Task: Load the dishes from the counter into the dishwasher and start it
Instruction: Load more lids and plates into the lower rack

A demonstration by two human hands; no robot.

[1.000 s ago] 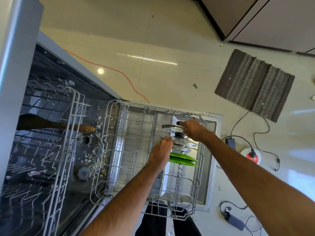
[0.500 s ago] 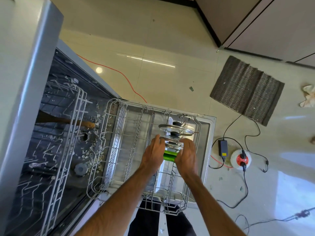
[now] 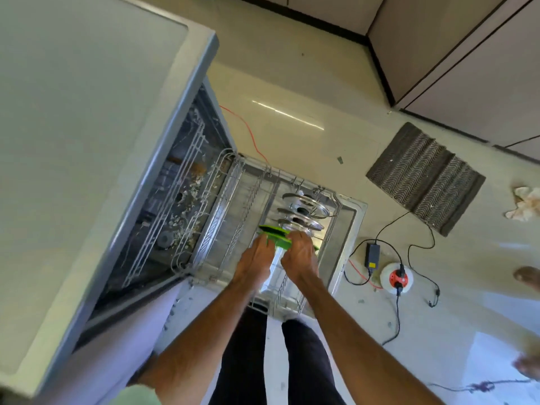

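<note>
The dishwasher stands open with its lower wire rack pulled out over the door. Three glass pot lids with black knobs stand on edge at the rack's far right. Just in front of them are green plates, also on edge. My left hand and my right hand both hold the green plates, one on each side, fingers curled over the rims. Part of the plates is hidden by my hands.
Inside the tub, the upper rack holds a wooden utensil; white debris litters the tub floor. A grey mat, a black power adapter, a round socket reel and cables lie on the floor to the right.
My right hand left the far glass lid and came back beside my left; both now hold the green plates. The camera pulled back and up, showing more of the dishwasher's top.
</note>
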